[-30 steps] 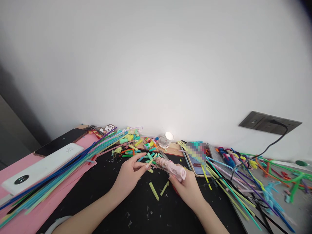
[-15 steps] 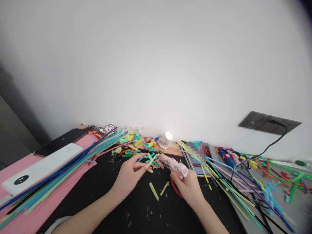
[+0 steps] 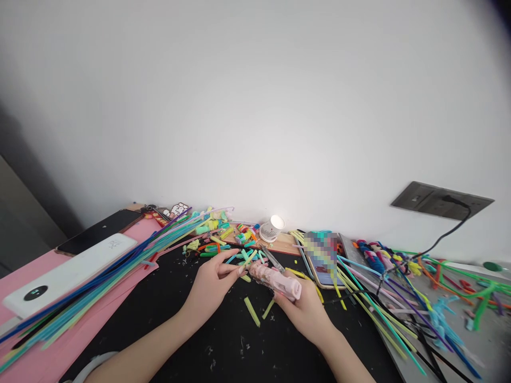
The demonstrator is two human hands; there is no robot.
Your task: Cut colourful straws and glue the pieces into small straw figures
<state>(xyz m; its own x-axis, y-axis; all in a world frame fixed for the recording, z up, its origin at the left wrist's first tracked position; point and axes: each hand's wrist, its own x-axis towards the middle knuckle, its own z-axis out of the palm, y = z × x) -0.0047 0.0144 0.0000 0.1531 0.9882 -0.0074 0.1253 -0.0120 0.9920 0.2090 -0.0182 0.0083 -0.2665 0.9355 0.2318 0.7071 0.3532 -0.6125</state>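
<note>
Pink tool (image 3: 276,281) in closed right grip (image 3: 305,307)

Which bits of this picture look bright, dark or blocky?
Head view: the wall is brightest above the paper cup; head view: the far left is dim, the top-right corner almost black; head view: blocky squares cover part of the right-hand phone.

Bare forearms (image 3: 159,343) here, slim and smooth, tapering into an uncovered left hand (image 3: 213,282) and uncovered right hand (image 3: 308,308), slender-fingered both!
</note>
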